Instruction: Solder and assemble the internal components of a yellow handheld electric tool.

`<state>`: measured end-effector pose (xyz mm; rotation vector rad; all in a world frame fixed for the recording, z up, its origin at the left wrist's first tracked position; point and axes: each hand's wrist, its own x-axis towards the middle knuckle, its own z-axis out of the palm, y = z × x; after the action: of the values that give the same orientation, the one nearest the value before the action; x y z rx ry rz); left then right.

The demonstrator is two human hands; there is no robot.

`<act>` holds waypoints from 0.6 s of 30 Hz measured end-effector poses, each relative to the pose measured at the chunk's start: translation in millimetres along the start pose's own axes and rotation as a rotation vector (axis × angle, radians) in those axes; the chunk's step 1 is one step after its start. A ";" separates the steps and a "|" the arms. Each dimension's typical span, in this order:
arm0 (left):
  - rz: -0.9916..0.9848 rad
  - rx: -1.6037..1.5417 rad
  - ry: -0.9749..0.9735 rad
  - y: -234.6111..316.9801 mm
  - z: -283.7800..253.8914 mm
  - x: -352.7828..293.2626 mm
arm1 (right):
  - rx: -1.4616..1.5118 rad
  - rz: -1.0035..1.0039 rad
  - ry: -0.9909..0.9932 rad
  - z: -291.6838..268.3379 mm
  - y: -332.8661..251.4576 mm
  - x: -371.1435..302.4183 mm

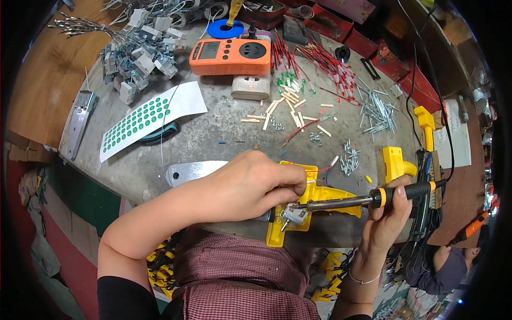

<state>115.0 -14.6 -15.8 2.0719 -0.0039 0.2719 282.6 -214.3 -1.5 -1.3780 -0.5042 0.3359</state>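
I am viewing the bench from above and taking the yellow plastic housing (314, 194) at its near edge as my reference. My left hand (250, 186) is lying across the housing's left half, fingers curled closed and pinching a small metal switch part (293, 216) against the housing's lower portion. My right hand (389, 213) is sitting just right of the housing, fingers wrapped tightly around the black-and-orange handle of a soldering iron (368, 200). The iron's shaft is running leftward over the housing, its tip meeting the switch part. Beyond the housing, an orange meter (229, 56) is standing well apart. A sheet of green dot stickers (144, 120) is lying far left of the housing; loose screws (349, 157) are lying just beyond it.
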 end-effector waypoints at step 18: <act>0.029 0.050 -0.013 0.0 -0.9 -0.7 | 0.110 -0.190 0.057 -3.3 -9.2 -5.6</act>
<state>114.1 -13.9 -15.5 2.1246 -0.0360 0.2790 279.0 -221.5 6.4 -1.2189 -0.5566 0.1667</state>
